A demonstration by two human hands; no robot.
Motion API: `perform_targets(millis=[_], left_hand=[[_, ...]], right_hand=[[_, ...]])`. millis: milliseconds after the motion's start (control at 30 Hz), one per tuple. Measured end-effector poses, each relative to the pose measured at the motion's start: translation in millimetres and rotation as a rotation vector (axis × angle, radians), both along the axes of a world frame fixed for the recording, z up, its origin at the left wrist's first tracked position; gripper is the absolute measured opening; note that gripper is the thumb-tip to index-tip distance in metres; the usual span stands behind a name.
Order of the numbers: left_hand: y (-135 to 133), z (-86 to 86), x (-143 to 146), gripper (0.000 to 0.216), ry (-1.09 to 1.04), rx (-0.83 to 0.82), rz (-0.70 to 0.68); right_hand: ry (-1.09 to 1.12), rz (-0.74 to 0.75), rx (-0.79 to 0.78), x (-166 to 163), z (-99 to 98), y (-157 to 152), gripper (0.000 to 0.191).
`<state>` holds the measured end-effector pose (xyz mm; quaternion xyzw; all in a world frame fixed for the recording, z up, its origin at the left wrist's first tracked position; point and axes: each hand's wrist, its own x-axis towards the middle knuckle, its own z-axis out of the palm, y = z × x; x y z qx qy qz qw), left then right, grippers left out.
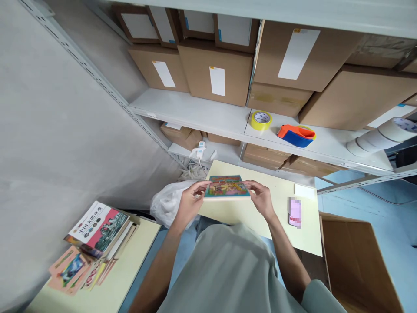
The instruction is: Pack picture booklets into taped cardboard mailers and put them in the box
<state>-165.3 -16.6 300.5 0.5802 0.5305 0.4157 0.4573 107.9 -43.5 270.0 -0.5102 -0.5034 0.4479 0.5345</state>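
A small book (227, 187) with a colourful, teal-edged cover is held level between my two hands, above a pale yellow table. My left hand (192, 201) pinches its left edge with thumb and fingers. On the opposite edge, my right hand (260, 198) grips it the same way. The cover faces up, and its title is too small to read. Beneath the book lies the table (276, 234). A phone (295, 213) with a pink screen rests on that table, to the right of my right hand.
Left, a second table (137, 261) bears stacked books (100, 228). A white plastic bag (169, 202) sits between the tables. An open cardboard box (355, 261) stands right. Ahead, the shelf (202, 106) holds cartons, yellow tape (261, 120), a tape dispenser (296, 135) and white rolls (381, 137).
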Motion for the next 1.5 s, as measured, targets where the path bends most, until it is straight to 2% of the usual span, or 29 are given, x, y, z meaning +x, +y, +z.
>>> perform_targets(millis=[233, 467, 667, 767, 867, 967, 1100, 1233, 1333, 1500], left_hand=[[1.4, 13.5, 5.4, 0.040, 0.025, -0.046, 0.015], [-1.2, 5.4, 5.8, 0.046, -0.001, -0.097, 0.016], [-4.8, 6.0, 6.5, 0.067, -0.002, -0.068, 0.107], [-3.6, 5.9, 9.4, 0.056, 0.037, -0.032, 0.077], [-4.1, 5.6, 19.3, 0.037, 0.098, 0.006, 0.066], [-10.5, 8.6, 38.7, 0.020, 0.168, 0.121, 0.035], [-28.6, 14.8, 72.5, 0.018, 0.232, 0.312, -0.174], [-47.7, 14.8, 98.7, 0.022, 0.325, 0.369, -0.356], [-53.7, 11.9, 106.6, 0.019, 0.366, 0.357, -0.366], [-43.5, 8.6, 99.8, 0.020, 0.321, 0.226, -0.262]], right_hand=[[0.010, -0.040, -0.100, -11.2, 8.5, 6.5, 0.047], [0.061, -0.012, -0.153, -13.2, 0.7, 6.0, 0.049], [0.076, 0.058, -0.123, -7.1, 1.8, 3.5, 0.055], [0.110, 0.052, -0.144, -4.2, -9.2, 3.4, 0.050], [0.190, 0.041, -0.177, -5.1, -30.2, 7.2, 0.048], [0.277, 0.006, -0.212, -9.1, -51.3, 13.8, 0.049], [0.359, -0.020, -0.235, -13.2, -67.2, 17.1, 0.050], [0.418, 0.000, -0.255, -11.5, -73.4, 11.0, 0.056], [0.463, 0.013, -0.269, -7.5, -76.8, 8.1, 0.057], [0.400, -0.046, -0.291, 1.0, -82.9, 9.3, 0.057]])
